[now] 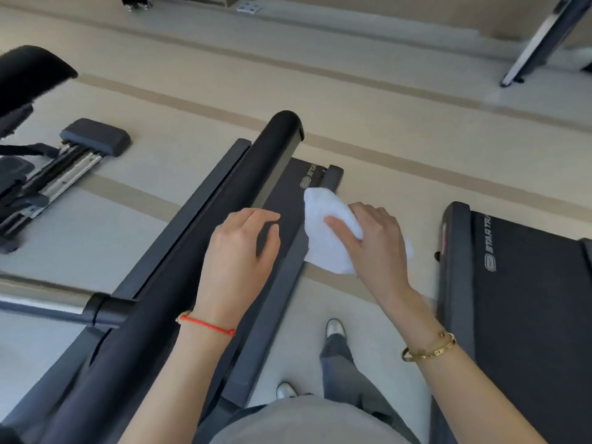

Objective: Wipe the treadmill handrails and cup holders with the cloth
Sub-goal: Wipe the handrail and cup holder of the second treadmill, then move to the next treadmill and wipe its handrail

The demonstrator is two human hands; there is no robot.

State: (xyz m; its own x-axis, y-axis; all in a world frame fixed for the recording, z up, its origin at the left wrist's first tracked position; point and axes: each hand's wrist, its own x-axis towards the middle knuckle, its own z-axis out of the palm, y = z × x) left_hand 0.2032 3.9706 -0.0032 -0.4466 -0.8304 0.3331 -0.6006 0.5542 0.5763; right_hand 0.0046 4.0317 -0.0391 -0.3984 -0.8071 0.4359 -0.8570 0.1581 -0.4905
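- Right hand [373, 238] grips the white cloth [326, 232], right of the black handrail [205, 251].
- Left hand [240, 251] hovers over the handrail, fingers loosely curled, holding nothing.

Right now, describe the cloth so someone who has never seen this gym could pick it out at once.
Find the long black handrail running up the middle of the view, with a treadmill belt beside it. Just to its right, the right hand grips a crumpled cloth in the air. It is the only white, soft thing among dark machine parts; the left hand holds nothing.
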